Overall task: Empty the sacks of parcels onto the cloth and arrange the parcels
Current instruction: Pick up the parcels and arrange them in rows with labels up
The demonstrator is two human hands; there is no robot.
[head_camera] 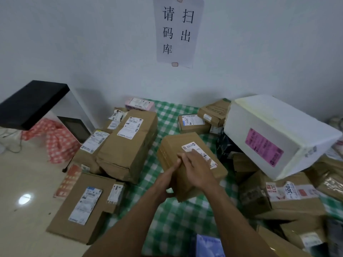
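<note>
The brown cardboard parcel sits in the middle of the green checked cloth, held between both hands. It is tilted, and I cannot tell whether its underside touches the cloth. A white shipping label is on its top face.

The right hand lies flat on top of the parcel, fingers straight and spread, with the fingertips on the label. Its grip is a wide, pressing one. The left hand is against the parcel's left side, fingers laid straight along that face and the thumb low at the near edge. It braces the parcel rather than wrapping round it.

Just left of the parcel, a large taped carton with a label lies on the cloth, with a smaller carton touching its far-left side. Nearer and further left of the parcel, a flat carton lies half on the cloth and half on the pale floor.

Beyond the parcel, toward the wall, sits a small labelled box, and a pink packet lies against the wall. To the right of the parcel, a white foam box with a pink label rests tilted on a heap of cartons. One of these, a printed carton, is to the right of and nearer than the parcel.

Far left of the parcel, a red checked cloth lies crumpled under a black-topped stand. High on the wall above the parcel hangs a paper sign with large characters.
</note>
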